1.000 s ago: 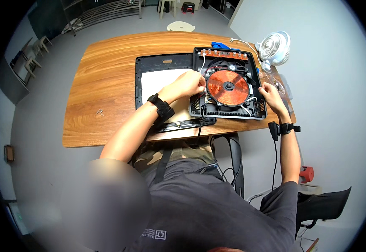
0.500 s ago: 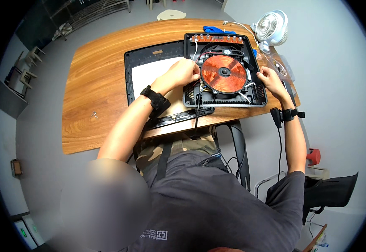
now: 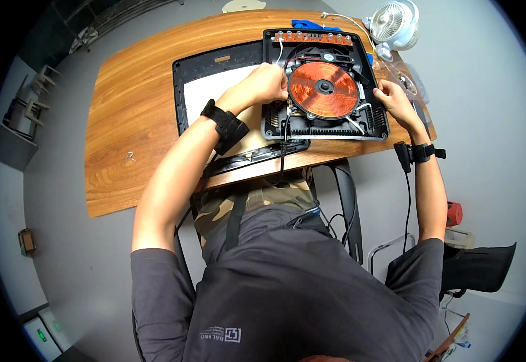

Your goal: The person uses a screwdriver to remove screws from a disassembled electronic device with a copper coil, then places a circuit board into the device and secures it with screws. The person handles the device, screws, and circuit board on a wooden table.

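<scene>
An opened induction cooker base (image 3: 336, 134), a black housing, lies at the right part of the table, partly over its detached top panel (image 3: 214, 90). Inside the base sits a round copper coil (image 3: 308, 90), below an orange circuit strip (image 3: 335, 39) at the far end. My left hand (image 3: 268, 83) is closed at the base's left wall, beside the coil; its fingertips are partly hidden. At the right wall my right hand (image 3: 394, 101) is closed, thumb and curled fingers at the rim. A black cord (image 3: 285, 136) hangs from the base's near side.
A white fan (image 3: 393, 27) stands at the back right, near clear plastic containers (image 3: 409, 78). Blue cloth (image 3: 311, 25) lies behind the base. Small screws (image 3: 130, 156) rest on the wooden table (image 3: 115, 130) at left. A black chair (image 3: 480, 265) stands behind at right.
The whole view has shifted slightly, so the table and base sit higher in the picture. Both hands stay at the base's side walls.
</scene>
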